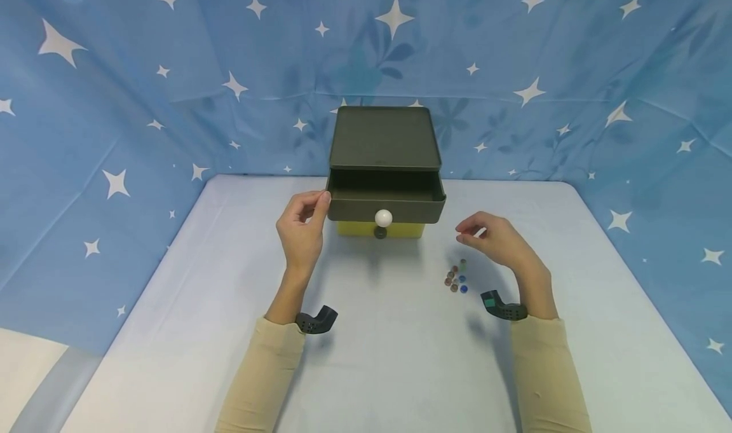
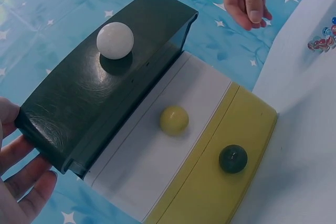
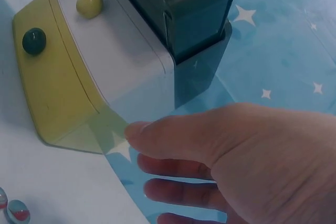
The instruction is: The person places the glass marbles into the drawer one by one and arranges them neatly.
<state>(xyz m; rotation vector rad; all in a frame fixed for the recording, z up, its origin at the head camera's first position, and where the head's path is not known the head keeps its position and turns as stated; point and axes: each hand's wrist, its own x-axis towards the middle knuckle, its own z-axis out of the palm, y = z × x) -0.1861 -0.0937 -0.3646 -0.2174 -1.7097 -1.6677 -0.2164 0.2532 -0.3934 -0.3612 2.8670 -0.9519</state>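
Observation:
A small three-drawer cabinet (image 1: 386, 137) stands at the back of the table, its dark green top drawer (image 1: 354, 211) pulled out. The drawer front carries a white round knob (image 2: 115, 41). My left hand (image 1: 302, 233) holds the drawer's left front corner, thumb at the front edge and fingers around the side. To the right of the cabinet, my right hand (image 1: 503, 241) hovers with loosely bent fingers; nothing shows between thumb and fingers in the right wrist view. Below it, several glass marbles (image 1: 454, 288) lie grouped on the table.
Beneath the green drawer are a white drawer (image 2: 142, 145) with a yellow knob (image 2: 174, 120) and a yellow drawer (image 2: 210, 182) with a dark green knob (image 2: 233, 159). A blue star-patterned cloth (image 1: 366, 58) hangs behind the white table (image 1: 377, 357).

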